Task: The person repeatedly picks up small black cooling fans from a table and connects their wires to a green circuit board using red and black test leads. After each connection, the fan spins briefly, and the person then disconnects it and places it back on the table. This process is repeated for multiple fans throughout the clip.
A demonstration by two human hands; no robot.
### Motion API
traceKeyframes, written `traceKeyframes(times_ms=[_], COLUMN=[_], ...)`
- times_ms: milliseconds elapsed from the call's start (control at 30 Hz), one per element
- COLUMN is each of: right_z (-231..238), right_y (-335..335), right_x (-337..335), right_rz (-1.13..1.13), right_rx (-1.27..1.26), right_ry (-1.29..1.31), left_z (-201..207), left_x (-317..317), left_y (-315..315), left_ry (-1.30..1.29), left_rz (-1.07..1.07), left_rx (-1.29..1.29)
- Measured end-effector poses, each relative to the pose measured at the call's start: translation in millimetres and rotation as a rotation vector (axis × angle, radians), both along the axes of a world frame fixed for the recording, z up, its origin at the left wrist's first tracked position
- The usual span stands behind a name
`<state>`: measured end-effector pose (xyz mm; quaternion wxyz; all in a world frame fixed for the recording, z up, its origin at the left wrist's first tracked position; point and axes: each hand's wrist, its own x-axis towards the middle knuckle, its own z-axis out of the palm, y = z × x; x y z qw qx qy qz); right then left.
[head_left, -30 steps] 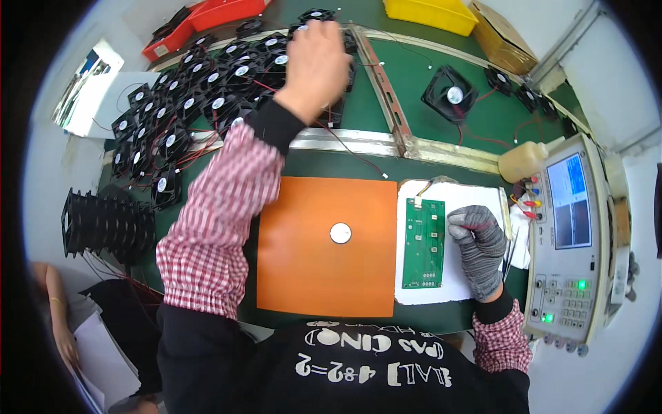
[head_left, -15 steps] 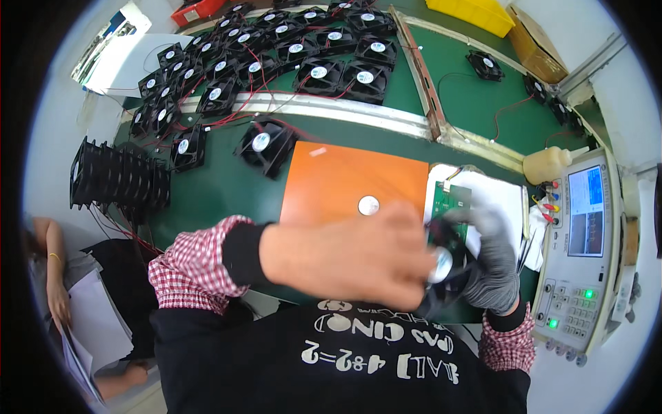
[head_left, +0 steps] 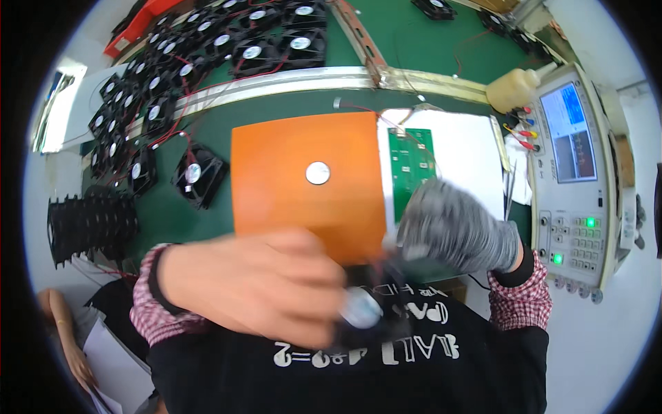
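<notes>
My bare left hand (head_left: pixel 255 286), blurred by motion, is closed on one side of a black cooling fan (head_left: pixel 369 314) with a white round label. The fan hangs close to my chest, below the orange mat's near edge. My right hand (head_left: pixel 455 228) wears a grey knit glove, and its curled fingers are over the lower end of a green circuit board (head_left: pixel 412 165). Something small and pale shows at those fingertips, too smeared to name. The board lies on a white sheet (head_left: pixel 469 148). A white round disc (head_left: pixel 318 173) lies on the orange mat (head_left: pixel 276 152).
Several black fans (head_left: pixel 252 52) with red wires cover the back left, behind a metal rail (head_left: pixel 276 96). One loose fan (head_left: pixel 198 176) and a fan stack (head_left: pixel 89 224) are at left. A test instrument (head_left: pixel 572 200) and yellowish bottle (head_left: pixel 512 90) stand at right. A seated person holds papers (head_left: pixel 121 359).
The view has shifted. My left hand has drawn the fan away from the board toward my chest. My right hand, previously beside the fan, is now over the board's lower end.
</notes>
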<state>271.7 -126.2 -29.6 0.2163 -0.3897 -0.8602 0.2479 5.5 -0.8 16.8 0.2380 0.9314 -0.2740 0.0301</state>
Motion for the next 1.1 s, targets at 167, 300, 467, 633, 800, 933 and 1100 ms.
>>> traceKeyframes(times_ms=[167, 300, 467, 633, 800, 933, 1100], right_z=[-28.2, -45.9, -57.7, -69.3, -68.5, -72.0, -74.6], right_y=[-2.7, 3.9, 7.9, 7.6, 12.2, 16.0, 12.9], right_x=[69.3, 53.6, 44.1, 32.5, 33.0, 39.9, 38.1], right_rz=[-0.585, -0.726, -0.722, -0.735, -0.590, -0.498, -0.614], right_rx=[0.356, -0.093, -0.074, -0.177, 0.132, 0.291, 0.137], right_ry=[-0.201, 0.376, 0.327, 0.579, 0.218, 0.147, 0.262], left_z=[2.7, -37.0, -55.9, -58.2, -78.0, -72.4, -8.6], left_x=[-24.2, -6.3, 12.4, 31.7, 47.7, 48.4, 18.6], left_y=[38.8, 31.1, 26.8, 4.0, -3.0, 1.8, -28.4], left_ry=[-0.266, -0.334, -0.324, -0.128, -0.048, -0.031, -0.418], left_rz=[0.997, 0.762, 0.633, 1.033, 1.023, 1.022, 0.836], left_rx=[0.782, 0.547, 0.407, -0.049, 0.047, 0.052, 0.328])
